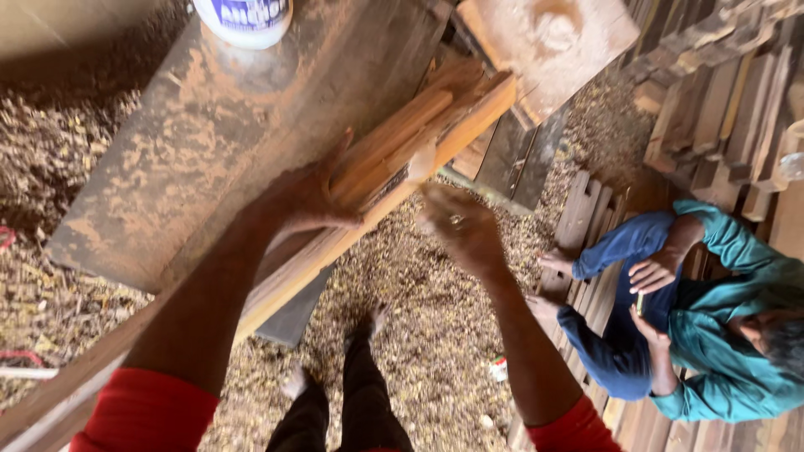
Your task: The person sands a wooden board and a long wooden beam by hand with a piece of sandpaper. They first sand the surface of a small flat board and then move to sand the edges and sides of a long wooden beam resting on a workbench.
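Our left hand (306,197) lies on top of a bundle of long reddish-brown wooden slats (394,159), fingers curled over the near edge and pressed down on the wood, thumb spread toward the far side; clamped on the bundle. The bundle runs diagonally from near left to far right, with its far end near the middle of the scene, and rests on a dusty grey-brown workbench slab (193,142) coated in orange sawdust.

Our right hand (461,230) hangs just right of the bundle, blurred. Its fingers look loosely bent and a little apart, with nothing in them that we can make out; whether it touches the slats we cannot tell.

At the bench's far edge stands a white plastic tub with a blue label (244,18), cut off by the frame. Past the bundle's end is a pale square wooden block (548,42). The floor is a litter of wood shavings (435,335), with our bare feet on it. On the right another person in a teal shirt and blue trousers (703,326) sits on stacked planks (720,100), their own hands held together at their lap.
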